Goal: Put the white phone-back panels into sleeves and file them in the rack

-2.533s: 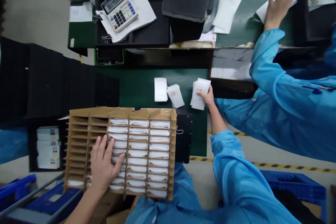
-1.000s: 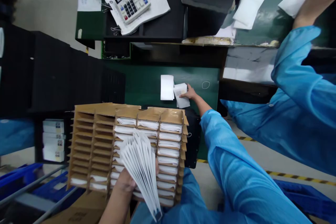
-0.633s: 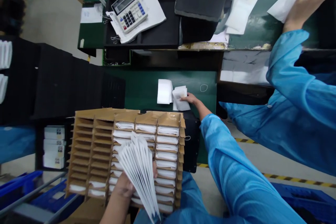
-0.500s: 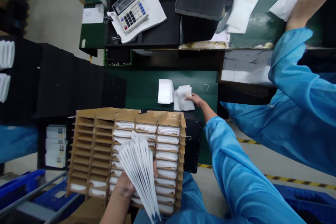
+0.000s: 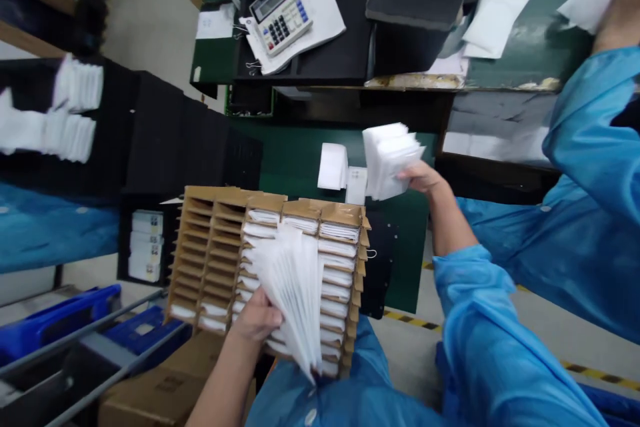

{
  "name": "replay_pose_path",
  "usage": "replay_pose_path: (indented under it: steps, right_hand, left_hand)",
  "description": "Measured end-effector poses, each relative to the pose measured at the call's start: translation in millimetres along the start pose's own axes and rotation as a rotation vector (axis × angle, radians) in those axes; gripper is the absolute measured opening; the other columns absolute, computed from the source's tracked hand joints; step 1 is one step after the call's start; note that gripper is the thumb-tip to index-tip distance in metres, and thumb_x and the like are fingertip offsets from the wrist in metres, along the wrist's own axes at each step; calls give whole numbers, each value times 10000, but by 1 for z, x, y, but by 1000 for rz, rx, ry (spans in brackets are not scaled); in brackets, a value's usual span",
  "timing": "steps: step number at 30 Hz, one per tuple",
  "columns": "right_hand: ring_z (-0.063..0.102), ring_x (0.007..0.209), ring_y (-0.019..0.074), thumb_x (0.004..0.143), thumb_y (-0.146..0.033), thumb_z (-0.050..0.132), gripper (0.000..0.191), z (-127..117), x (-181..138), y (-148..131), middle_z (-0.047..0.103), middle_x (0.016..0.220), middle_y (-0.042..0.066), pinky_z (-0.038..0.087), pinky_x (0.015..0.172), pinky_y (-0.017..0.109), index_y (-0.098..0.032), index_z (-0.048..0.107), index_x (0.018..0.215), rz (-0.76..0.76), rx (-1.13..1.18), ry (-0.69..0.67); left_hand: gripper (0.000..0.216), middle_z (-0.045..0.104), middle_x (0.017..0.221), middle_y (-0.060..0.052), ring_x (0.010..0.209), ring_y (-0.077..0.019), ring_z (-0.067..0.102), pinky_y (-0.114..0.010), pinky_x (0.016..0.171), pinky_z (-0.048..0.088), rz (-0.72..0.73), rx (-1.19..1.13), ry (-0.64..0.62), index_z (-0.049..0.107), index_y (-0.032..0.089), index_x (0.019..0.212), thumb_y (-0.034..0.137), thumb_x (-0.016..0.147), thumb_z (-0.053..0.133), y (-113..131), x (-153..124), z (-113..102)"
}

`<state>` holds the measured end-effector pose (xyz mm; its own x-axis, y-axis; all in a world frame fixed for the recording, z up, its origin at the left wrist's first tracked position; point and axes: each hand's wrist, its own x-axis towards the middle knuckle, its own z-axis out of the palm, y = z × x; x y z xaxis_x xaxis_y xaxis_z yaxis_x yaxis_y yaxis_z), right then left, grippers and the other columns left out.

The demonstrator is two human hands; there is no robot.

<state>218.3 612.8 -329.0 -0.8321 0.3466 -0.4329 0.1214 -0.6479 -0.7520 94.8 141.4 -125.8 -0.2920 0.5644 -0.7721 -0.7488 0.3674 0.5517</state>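
My left hand (image 5: pixel 257 321) grips a fanned bundle of white packets (image 5: pixel 295 287) in front of a cardboard divider box (image 5: pixel 200 247) whose right-hand slots are filled with more white packets. My right hand (image 5: pixel 423 177) holds a stack of white packets (image 5: pixel 390 157) lifted above the green table (image 5: pixel 290 153). Two small white packet piles, one (image 5: pixel 333 166) and a lower one (image 5: pixel 356 185), lie on the table just left of that stack.
A calculator (image 5: pixel 281 12) rests on papers on a black tray at the back. A co-worker in a blue sleeve (image 5: pixel 590 147) reaches to papers at the far right. Black trays (image 5: pixel 165 140) stand at the left; blue crates (image 5: pixel 55 323) and a cardboard carton (image 5: pixel 155 390) sit below.
My right hand has picked up a stack of white packets from the table and raised it to the right. The left hand keeps its fanned bundle. The view has shifted left.
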Motion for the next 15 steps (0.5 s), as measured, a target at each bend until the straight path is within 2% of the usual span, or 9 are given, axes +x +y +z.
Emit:
replay_pose_path:
  steps: [2,4,7,10,13,15]
  right_hand:
    - [779,1004,335,435,-257,1027,648,16,-23,-41,833,1026,85,656,889,459,-174,784,1030,-100,-52,-16]
    - [776,1004,342,451,-279,1044,642,44,-53,-72,830,1021,86,660,881,467,-170,791,1031,-153,-81,-20]
    - [779,978,333,482,-272,1039,603,107,-111,-89,836,1028,78,665,871,463,-183,798,1027,-112,-83,-71]
    - [775,1028,330,576,-266,1004,582,179,-174,-69,834,1104,85,648,940,479,-194,787,1111,26,-37,-90]
    - [773,1066,330,610,-274,981,668,246,-222,-24,822,1178,80,631,976,493,-227,733,1229,133,75,77]
    - [766,1108,341,643,-312,960,669,283,-238,7,806,1234,91,624,993,505,-234,702,1255,165,161,183]
  left_hand:
    - [687,811,915,-109,925,-350,785,-463,873,653,-1,39,41,777,166,1051,438,468,1020,15,-7,5]
    - [735,823,1036,-144,1016,-373,782,-473,921,650,22,101,109,757,151,1131,419,500,1020,32,-14,7]
    - [819,792,1232,-174,1152,-376,752,-467,983,636,55,204,203,707,157,1258,361,532,1025,52,-23,4]
    - [860,763,1305,-192,1188,-383,739,-507,1018,619,33,286,195,672,154,1292,346,535,1033,60,-29,-7]
    - [852,766,1290,-199,1176,-396,743,-547,1019,612,33,314,162,665,149,1262,388,532,1033,58,-30,-19]
    - [850,755,1314,-199,1200,-398,732,-550,1023,608,55,328,130,658,158,1268,415,545,1025,57,-28,-25]
